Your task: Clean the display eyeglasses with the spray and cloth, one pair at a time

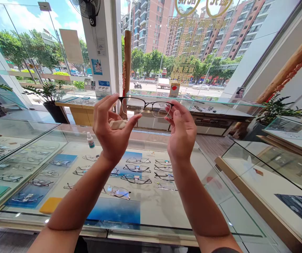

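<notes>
Glasses (148, 104) over counter (164, 211), window (201, 66) beyond.
Left hand (112, 130) (cloth (118, 124) inside) and right hand (182, 135) grip them; bottle (90, 141) near far edge.

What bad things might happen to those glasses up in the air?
The black-browed eyeglasses might slip, since the left grip and right grip hold them near the frame's ends. They could hit the glass-topped display case below. The pale cloth bunched in the left grip might also drop out.
</notes>
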The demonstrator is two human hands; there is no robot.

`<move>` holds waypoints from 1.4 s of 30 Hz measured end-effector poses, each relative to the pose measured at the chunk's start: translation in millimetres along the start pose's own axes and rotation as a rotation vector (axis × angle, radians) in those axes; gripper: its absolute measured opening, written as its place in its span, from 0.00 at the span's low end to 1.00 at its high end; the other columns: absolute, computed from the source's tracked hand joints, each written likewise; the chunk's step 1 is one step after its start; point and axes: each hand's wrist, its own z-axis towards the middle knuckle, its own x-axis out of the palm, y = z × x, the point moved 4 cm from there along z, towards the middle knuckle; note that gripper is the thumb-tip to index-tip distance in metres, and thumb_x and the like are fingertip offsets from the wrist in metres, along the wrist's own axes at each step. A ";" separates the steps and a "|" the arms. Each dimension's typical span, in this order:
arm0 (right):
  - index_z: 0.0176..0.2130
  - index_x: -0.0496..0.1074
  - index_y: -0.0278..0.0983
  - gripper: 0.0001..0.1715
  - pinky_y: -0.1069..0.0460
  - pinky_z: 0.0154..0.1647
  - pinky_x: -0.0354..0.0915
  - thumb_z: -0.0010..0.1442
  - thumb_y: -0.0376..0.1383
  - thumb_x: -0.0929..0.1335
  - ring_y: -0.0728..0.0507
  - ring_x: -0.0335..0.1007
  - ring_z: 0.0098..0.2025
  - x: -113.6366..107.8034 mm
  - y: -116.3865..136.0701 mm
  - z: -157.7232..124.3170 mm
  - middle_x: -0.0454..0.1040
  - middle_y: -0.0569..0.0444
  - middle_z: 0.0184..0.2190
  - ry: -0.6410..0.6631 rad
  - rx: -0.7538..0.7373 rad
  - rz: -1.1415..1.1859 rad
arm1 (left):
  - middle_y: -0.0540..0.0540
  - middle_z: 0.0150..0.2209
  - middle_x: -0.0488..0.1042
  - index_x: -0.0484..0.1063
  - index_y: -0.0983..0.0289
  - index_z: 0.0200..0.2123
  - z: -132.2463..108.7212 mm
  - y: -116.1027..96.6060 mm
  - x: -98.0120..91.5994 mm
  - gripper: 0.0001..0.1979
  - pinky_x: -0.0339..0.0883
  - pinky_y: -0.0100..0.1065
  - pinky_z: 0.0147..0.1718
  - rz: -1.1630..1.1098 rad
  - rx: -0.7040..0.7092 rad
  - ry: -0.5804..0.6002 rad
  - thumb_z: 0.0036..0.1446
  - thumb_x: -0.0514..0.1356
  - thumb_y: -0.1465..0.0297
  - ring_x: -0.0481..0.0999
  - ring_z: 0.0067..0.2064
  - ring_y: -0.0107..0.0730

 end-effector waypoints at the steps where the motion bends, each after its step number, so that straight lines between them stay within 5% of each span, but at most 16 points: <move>1: 0.62 0.80 0.49 0.22 0.39 0.57 0.81 0.76 0.47 0.66 0.38 0.83 0.62 0.2 4.5 -1.5 0.83 0.50 0.62 -0.020 -0.057 -0.035 | 0.58 0.62 0.79 0.75 0.51 0.64 -0.6 5.8 2.3 0.34 0.75 0.39 0.34 -0.034 -0.015 0.006 0.57 0.79 0.54 0.79 0.41 0.36; 6: 0.59 0.82 0.48 0.19 0.35 0.62 0.80 0.77 0.44 0.66 0.38 0.82 0.62 1.8 23.7 -9.6 0.84 0.51 0.57 -0.137 -0.261 -0.128 | 0.57 0.66 0.78 0.72 0.49 0.66 -4.7 25.2 13.7 0.36 0.74 0.36 0.33 -0.173 -0.056 0.047 0.59 0.78 0.52 0.80 0.42 0.34; 19: 0.57 0.84 0.51 0.15 0.34 0.62 0.79 0.76 0.42 0.70 0.38 0.83 0.60 2.8 30.0 -13.5 0.84 0.52 0.54 -0.155 -0.299 -0.013 | 0.59 0.67 0.78 0.71 0.49 0.67 -11.8 30.0 18.6 0.36 0.74 0.36 0.31 -0.147 -0.100 0.029 0.60 0.77 0.51 0.79 0.37 0.30; 31: 0.47 0.86 0.46 0.11 0.43 0.57 0.80 0.72 0.44 0.72 0.42 0.87 0.51 -2.0 27.0 -2.5 0.88 0.54 0.49 -0.106 0.069 0.276 | 0.57 0.61 0.76 0.73 0.51 0.64 -16.7 8.2 14.5 0.34 0.73 0.34 0.31 -0.102 0.032 -0.036 0.60 0.77 0.50 0.74 0.34 0.27; 42: 0.50 0.83 0.45 0.13 0.45 0.55 0.81 0.71 0.46 0.72 0.42 0.88 0.53 -3.4 24.5 -1.5 0.88 0.53 0.51 -0.058 0.152 0.301 | 0.57 0.61 0.75 0.71 0.51 0.66 -18.4 13.2 18.1 0.36 0.74 0.34 0.34 -0.141 0.020 0.002 0.60 0.76 0.48 0.79 0.45 0.34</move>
